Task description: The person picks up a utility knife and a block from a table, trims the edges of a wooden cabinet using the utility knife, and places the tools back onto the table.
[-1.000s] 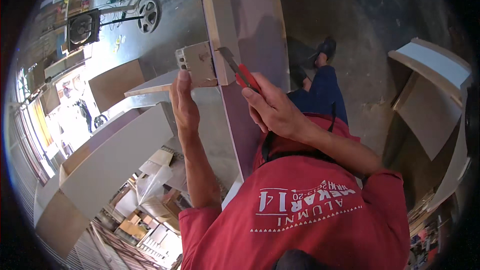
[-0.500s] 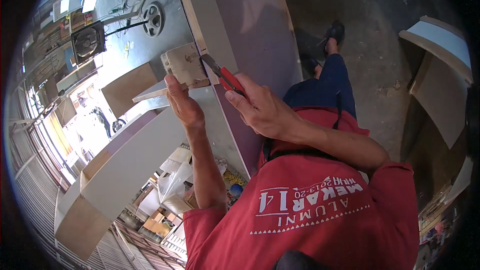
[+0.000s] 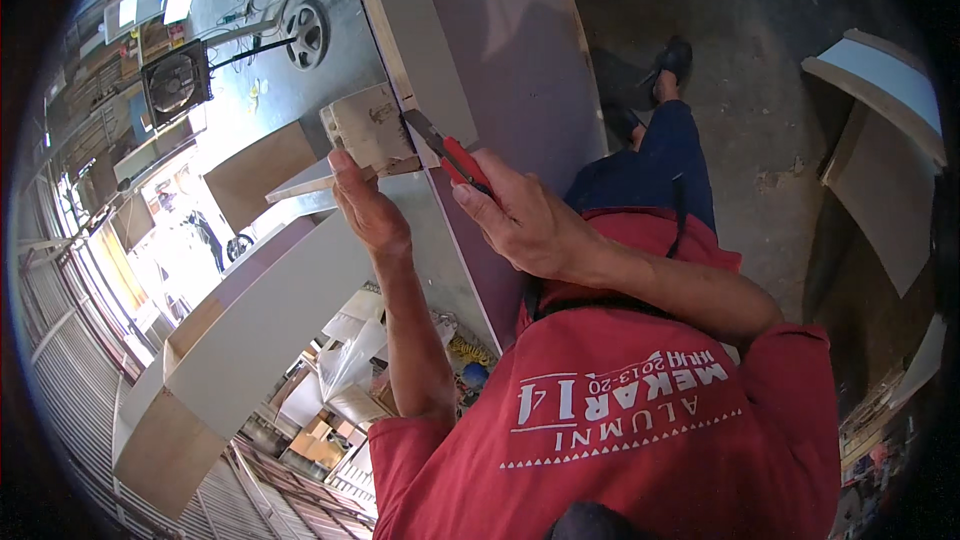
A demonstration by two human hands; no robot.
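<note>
My right hand (image 3: 515, 215) is closed round a red utility knife (image 3: 463, 162). Its dark blade points up and left, close to the long edge of a cabinet-like wooden piece with a mauve panel (image 3: 520, 90). My left hand (image 3: 372, 208) lies at the near side of a pale brown wooden block (image 3: 365, 125), its visible fingers stretched out; part of the hand's far side is hidden. The block sits against the panel's left edge, beside the knife tip. A narrow board (image 3: 305, 185) runs left from beside my left hand.
A long white-faced panel box (image 3: 250, 315) stands to the left. Beyond it are a brown board (image 3: 260, 175), a black square fan (image 3: 177, 83) and a wheel-shaped base (image 3: 306, 35). On the right stands a curved-edged panel piece (image 3: 875, 180). Clear plastic (image 3: 350, 365) lies below my left forearm.
Hardly anything differs. The view has shifted very slightly, while both hands and the utility knife keep nearly the same place at the panel's edge.
</note>
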